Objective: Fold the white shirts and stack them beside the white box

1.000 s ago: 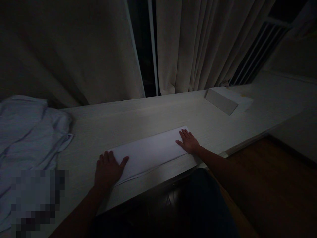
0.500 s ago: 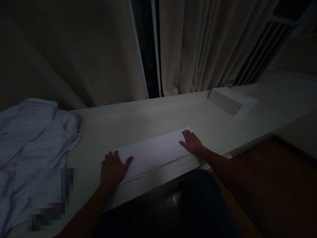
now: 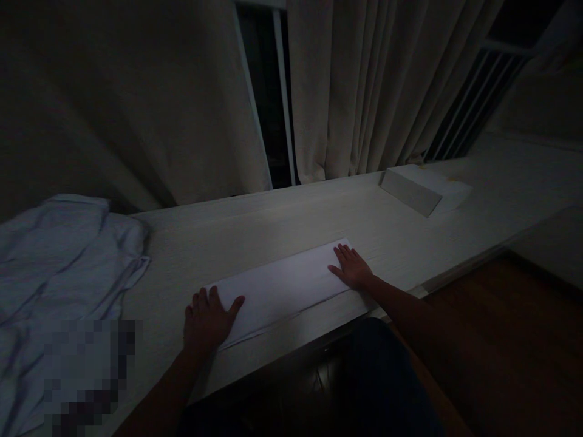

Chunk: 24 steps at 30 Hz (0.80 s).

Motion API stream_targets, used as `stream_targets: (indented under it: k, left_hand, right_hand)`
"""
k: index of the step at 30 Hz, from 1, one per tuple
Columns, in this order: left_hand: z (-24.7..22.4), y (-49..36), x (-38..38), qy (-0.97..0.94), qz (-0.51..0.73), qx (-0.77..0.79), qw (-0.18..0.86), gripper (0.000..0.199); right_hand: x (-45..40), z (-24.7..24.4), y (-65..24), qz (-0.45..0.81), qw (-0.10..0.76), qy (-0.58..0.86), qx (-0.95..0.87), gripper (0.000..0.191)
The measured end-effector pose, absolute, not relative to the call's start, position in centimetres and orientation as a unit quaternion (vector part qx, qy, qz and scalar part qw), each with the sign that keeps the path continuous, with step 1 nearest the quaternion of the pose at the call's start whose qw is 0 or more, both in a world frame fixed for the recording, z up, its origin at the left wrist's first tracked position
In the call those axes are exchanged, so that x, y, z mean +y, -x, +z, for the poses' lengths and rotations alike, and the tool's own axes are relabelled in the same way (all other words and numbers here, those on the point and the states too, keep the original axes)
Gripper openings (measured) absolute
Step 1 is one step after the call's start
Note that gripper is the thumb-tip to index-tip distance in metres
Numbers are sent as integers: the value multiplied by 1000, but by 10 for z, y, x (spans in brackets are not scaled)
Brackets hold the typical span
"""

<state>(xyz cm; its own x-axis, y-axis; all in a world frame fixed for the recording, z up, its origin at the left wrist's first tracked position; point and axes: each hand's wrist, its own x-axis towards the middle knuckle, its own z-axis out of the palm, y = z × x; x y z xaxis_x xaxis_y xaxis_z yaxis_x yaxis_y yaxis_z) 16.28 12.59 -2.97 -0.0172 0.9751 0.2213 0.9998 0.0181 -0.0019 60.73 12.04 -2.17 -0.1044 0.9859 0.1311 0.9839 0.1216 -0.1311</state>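
white folded cloth (image 3: 285,285), i note, runs lengthwise from left hand (image 3: 209,323) to right hand (image 3: 354,268), fingers (image 3: 214,296) spread on its ends.

Left hand (image 3: 207,318), right hand (image 3: 355,270) flat on 2 ends of folded white cloth (image 3: 282,288); rumpled fabric (image 3: 64,255) at left.

Single head-worn camera: looks forward and down from above pale ledge (image 3: 314,221), facing curtains (image 3: 353,91).
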Motion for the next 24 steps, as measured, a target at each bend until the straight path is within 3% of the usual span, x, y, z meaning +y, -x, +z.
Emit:
stream_targets:
  k: [14,20,24]
  left_hand:
    - [-20,-173,115,699,-87,-700,118,95]
    - [-21,-172,113,701,-91,-700,98,95]
    - [-28,-165,114,715,-74,-685,119,81]
  right_hand:
    - [124,-5,-590,4,96,650,-754,87]
    - [138,7,-452,32,145,485,-862,72]
    - [149,4,-337,55,166,432,-885,70]
